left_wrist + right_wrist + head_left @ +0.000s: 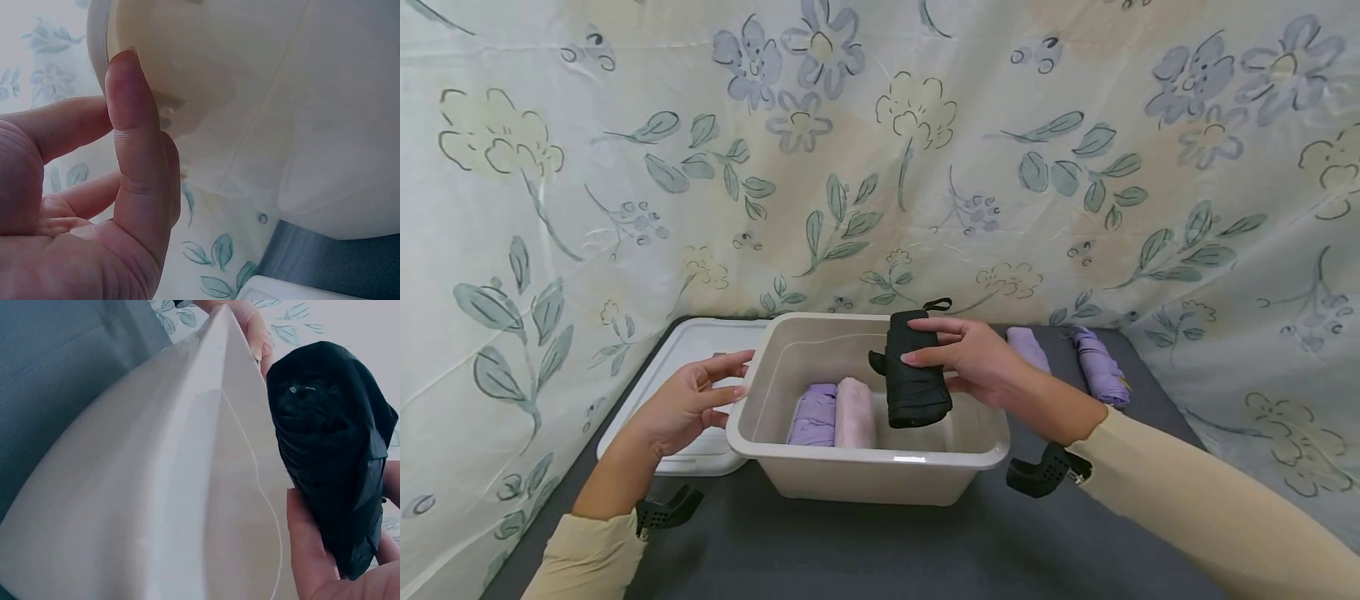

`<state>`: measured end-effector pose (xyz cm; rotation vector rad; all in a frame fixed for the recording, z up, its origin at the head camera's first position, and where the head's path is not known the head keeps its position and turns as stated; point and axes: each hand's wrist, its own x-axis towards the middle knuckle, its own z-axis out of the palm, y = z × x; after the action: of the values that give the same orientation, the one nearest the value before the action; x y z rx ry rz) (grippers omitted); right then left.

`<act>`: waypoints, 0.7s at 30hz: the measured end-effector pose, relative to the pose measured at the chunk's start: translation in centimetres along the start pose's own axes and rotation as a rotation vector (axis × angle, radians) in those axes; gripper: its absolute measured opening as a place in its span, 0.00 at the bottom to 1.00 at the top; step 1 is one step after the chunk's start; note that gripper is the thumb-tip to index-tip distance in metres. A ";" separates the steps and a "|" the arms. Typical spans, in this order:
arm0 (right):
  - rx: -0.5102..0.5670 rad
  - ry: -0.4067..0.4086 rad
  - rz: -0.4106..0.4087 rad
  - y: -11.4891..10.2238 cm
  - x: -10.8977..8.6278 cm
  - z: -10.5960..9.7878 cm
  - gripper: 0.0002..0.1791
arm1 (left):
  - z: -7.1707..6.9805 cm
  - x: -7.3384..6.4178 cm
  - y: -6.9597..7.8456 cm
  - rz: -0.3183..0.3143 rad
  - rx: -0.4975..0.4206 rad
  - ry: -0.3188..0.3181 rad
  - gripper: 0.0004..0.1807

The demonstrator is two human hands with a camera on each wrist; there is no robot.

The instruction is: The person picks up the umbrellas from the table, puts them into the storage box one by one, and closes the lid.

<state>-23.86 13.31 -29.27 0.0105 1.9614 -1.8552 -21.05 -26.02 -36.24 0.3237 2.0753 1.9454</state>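
Note:
My right hand [973,358] holds a black folded umbrella [913,379], with a small strap loop at its top, over the right part of a beige plastic bin [868,475]. In the right wrist view, the fingers and thumb are around the umbrella [331,444]. Inside the bin, a purple folded umbrella [814,415] and a pale pink one [854,414] lie side by side at the left. My left hand [688,402] touches the bin's left rim with fairly straight fingers; the left wrist view shows them against the bin wall [231,94].
A white lid [700,458] lies on the dark grey table [880,550], left of the bin and partly behind my left hand. Two more rolled purple bundles, one lighter [1028,346] and one darker [1101,367], lie right of the bin. A floral curtain [880,167] hangs behind.

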 end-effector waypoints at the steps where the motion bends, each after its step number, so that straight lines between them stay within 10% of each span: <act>1: -0.009 -0.004 0.007 -0.1 0.2 0.1 0.36 | 0.0 0.0 0.0 -0.001 0.005 0.004 0.34; 21: -0.150 -0.097 0.157 -0.7 3.7 2.2 0.31 | 0.1 -0.2 -0.5 0.017 0.019 0.008 0.35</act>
<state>-26.71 10.04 -29.73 0.0276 1.9681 -1.5775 -20.78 -26.00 -36.71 0.3390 2.1045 1.9406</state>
